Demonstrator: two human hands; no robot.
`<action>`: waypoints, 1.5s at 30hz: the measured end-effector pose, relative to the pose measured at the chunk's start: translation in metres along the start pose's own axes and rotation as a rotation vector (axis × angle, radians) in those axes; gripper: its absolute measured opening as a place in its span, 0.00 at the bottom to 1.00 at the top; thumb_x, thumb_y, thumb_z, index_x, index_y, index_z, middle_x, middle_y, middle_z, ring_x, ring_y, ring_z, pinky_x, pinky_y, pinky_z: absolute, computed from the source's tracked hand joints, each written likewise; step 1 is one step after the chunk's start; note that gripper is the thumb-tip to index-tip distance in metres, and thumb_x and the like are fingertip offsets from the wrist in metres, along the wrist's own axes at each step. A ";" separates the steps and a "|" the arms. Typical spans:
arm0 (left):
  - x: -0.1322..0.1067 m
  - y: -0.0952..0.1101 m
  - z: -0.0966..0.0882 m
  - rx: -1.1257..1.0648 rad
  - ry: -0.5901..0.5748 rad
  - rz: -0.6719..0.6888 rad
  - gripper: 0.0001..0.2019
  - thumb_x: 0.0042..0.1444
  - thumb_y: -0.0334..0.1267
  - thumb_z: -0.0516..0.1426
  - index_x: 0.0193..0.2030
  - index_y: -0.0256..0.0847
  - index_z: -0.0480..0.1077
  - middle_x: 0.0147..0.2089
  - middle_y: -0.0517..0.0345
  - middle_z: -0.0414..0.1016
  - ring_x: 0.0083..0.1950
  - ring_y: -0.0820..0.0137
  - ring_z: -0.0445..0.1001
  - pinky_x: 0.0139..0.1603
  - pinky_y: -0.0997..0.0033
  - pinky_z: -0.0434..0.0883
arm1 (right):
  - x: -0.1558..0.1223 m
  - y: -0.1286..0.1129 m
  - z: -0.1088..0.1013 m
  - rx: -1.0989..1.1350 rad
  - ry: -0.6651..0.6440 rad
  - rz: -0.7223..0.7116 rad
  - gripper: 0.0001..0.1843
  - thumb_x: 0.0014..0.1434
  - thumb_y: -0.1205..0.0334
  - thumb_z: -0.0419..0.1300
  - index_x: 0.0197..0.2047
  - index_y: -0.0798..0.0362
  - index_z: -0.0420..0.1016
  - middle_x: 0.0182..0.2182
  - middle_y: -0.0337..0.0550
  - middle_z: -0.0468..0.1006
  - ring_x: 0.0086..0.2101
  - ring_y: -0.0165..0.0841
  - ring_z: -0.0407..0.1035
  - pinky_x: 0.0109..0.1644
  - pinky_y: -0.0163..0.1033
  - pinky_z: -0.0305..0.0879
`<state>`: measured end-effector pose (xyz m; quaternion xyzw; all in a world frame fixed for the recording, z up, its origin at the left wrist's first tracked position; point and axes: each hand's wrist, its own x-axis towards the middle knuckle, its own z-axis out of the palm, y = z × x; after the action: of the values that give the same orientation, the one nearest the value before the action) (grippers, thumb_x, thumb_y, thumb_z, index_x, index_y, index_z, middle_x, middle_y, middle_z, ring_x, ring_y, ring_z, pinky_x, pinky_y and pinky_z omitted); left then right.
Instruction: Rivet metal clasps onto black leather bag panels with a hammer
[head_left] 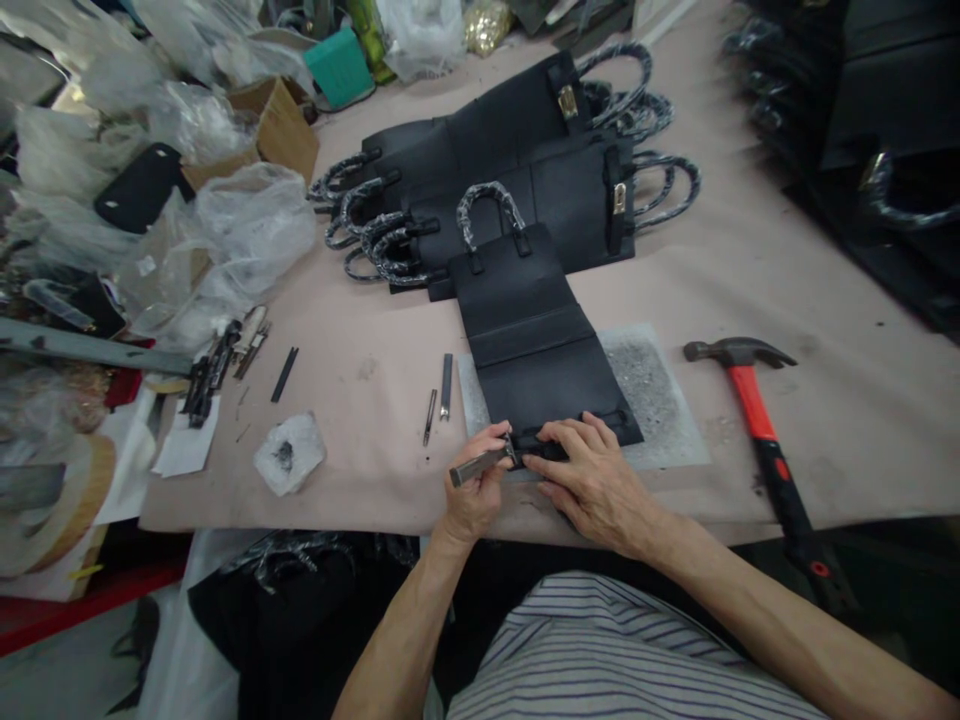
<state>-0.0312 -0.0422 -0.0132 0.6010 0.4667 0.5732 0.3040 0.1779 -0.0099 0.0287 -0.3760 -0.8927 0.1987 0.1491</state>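
Note:
A flat black bag panel [536, 330] lies in front of me, its wrapped handle [491, 205] at the far end. Its near edge rests over a pale, scuffed board [660, 390]. My left hand [474, 505] is closed around a metal punch-like tool [478, 466], held tilted with its working end at the panel's near edge. My right hand [600, 490] presses its fingers and thumb on a black strap [551, 447] along that edge, close beside the tool's end. Its exact grip is partly hidden.
A claw hammer [750, 400] with a red and black handle lies to the right. Slim metal tools [446, 387] lie left of the panel. Stacked black bag pieces [510, 130] sit behind, more [892, 90] at far right. Plastic bags [247, 225] and a carton [289, 130] crowd the left.

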 end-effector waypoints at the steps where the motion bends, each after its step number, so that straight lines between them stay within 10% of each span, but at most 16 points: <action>1: 0.000 0.000 0.000 0.001 -0.004 0.003 0.06 0.69 0.32 0.59 0.51 0.40 0.73 0.56 0.45 0.79 0.59 0.61 0.78 0.61 0.55 0.77 | 0.000 0.000 0.000 0.000 0.004 -0.002 0.17 0.67 0.61 0.57 0.57 0.45 0.79 0.57 0.52 0.70 0.58 0.47 0.62 0.69 0.66 0.47; 45: 0.013 -0.005 0.004 0.207 -0.097 0.031 0.04 0.69 0.34 0.56 0.48 0.41 0.71 0.52 0.47 0.80 0.55 0.62 0.80 0.59 0.58 0.78 | 0.000 -0.002 0.000 0.035 0.052 -0.003 0.16 0.64 0.64 0.60 0.54 0.45 0.80 0.56 0.50 0.72 0.59 0.47 0.63 0.70 0.65 0.47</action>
<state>-0.0300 -0.0277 -0.0130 0.6634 0.4985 0.4970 0.2536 0.1767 -0.0109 0.0297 -0.3771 -0.8855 0.2042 0.1790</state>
